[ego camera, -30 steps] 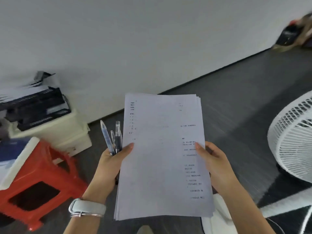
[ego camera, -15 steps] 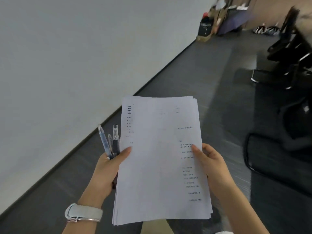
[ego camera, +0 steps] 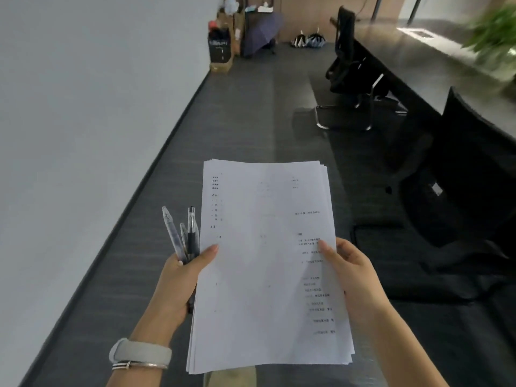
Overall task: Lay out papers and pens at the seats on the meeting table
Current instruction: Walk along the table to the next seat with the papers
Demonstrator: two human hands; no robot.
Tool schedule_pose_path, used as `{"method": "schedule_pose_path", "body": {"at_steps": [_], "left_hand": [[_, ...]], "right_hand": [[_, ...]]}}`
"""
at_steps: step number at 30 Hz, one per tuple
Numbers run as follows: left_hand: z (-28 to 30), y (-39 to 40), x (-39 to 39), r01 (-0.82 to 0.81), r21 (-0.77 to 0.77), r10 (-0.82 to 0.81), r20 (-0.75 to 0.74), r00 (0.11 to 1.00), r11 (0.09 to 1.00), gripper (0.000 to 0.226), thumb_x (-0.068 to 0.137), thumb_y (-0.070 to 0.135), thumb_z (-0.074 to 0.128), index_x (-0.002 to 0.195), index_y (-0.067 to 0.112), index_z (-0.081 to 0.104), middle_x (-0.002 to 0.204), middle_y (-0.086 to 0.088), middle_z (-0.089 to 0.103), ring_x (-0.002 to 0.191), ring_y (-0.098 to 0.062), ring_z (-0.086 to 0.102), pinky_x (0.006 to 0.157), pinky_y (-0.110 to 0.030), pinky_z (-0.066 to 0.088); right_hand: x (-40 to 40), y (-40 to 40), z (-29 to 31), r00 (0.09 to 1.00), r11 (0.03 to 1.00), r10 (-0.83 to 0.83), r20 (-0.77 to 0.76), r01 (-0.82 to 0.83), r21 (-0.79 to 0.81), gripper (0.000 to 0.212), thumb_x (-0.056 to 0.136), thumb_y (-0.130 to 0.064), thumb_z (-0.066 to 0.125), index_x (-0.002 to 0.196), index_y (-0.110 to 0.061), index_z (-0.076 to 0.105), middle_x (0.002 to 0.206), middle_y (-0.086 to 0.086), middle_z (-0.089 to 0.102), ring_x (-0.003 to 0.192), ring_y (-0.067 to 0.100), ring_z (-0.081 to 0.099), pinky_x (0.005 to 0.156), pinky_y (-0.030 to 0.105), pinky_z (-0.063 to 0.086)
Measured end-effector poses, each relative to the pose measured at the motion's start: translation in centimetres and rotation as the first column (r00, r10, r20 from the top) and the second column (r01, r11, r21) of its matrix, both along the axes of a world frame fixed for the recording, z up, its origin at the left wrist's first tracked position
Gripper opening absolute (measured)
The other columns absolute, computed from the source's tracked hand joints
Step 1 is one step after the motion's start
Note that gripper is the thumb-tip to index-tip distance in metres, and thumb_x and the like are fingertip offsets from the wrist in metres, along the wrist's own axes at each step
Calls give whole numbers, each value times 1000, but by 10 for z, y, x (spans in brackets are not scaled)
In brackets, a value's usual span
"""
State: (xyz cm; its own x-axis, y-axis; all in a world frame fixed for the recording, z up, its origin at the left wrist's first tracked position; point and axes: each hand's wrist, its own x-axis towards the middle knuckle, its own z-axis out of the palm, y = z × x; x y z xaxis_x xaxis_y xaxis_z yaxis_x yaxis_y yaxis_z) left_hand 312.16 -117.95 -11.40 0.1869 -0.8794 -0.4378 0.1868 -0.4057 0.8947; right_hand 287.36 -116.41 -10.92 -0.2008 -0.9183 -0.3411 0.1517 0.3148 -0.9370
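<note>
A stack of printed white papers [ego camera: 268,269] is held flat in front of me by both hands. My left hand [ego camera: 178,280] grips its left edge with the thumb on top and also clutches several pens [ego camera: 183,236] that stick up beside the stack. My right hand [ego camera: 354,272] holds the right edge, thumb on the top sheet. The long dark meeting table [ego camera: 435,60] runs along the right side, well ahead of the papers.
Black office chairs stand at the table, one far [ego camera: 346,51] and one near [ego camera: 469,185]. A white wall [ego camera: 83,107] bounds the left. Bags [ego camera: 222,48] and a folded umbrella [ego camera: 259,34] sit at the far end of the grey floor. A green plant [ego camera: 497,32] is at the top right.
The view has swung right, away from the printer, red stool and fan, toward the aisle, chairs and table. Both hands keep the same hold on papers and pens.
</note>
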Motion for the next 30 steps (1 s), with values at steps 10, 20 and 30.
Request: {"method": "schedule_pose_path", "body": {"at_steps": [10,20,30], "left_hand": [[21,-345,-97,374,-22,-373,20,927,927,9,92,13,72,101,11,75,81,-2,82,80,-22,74,79,-36,57],[2,-630,-283,541,-35,-540,36,841,840,16,93,13,72,107,7,74,92,-8,78,85,-28,72,95,-42,54],[21,-861,-488,694,-52,-692,53,720,718,5,93,13,72,90,16,74,70,5,83,77,-21,78,87,-38,58]], "right_hand": [[-78,-253,25,934,934,-357,-5,357,2,18,85,-29,62,96,-15,66,97,12,72,89,35,69,77,54,57],[-237,-497,4,835,835,-550,-6,550,-26,14,84,-29,64,92,-18,68,93,6,74,88,31,70,80,53,56],[-409,-692,25,707,707,-707,3,707,-15,15,86,-28,63,95,-18,67,97,6,73,88,29,70,83,52,55]]}}
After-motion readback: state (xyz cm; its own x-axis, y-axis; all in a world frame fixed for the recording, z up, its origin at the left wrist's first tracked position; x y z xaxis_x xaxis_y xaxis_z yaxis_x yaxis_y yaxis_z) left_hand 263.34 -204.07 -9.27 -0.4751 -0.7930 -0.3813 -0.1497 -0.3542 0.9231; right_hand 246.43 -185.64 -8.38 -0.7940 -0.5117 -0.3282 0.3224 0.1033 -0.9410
